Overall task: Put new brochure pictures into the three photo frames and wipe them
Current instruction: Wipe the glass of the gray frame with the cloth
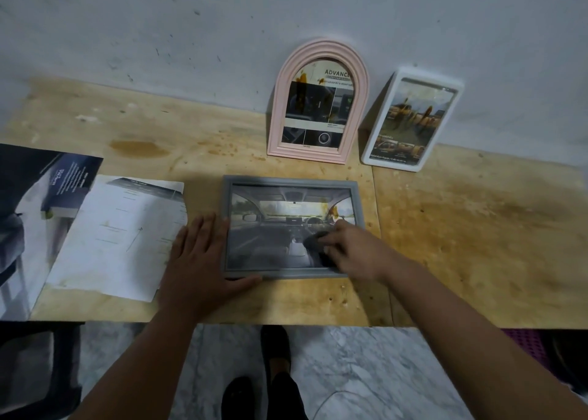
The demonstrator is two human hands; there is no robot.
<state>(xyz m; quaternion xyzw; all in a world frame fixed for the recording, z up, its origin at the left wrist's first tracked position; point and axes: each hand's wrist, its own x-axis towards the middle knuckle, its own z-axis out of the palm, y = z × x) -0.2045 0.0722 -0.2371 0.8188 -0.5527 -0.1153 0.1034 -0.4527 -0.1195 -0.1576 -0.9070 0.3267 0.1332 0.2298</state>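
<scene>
Flat on the table (445,244), the grey frame (291,181) is steadied by the left hand (200,254), fingers spread open. A dark cloth (313,239) is gripped against its glass by the right hand (353,247).

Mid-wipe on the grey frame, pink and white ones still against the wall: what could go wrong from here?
1. The left hand only presses flat at the grey frame's edge; a hard stroke might slide it.
2. The right hand with its dark cloth could smear the brown stain across the glass.
3. The pink frame and white frame lean on the wall; a bump may topple them.
</scene>
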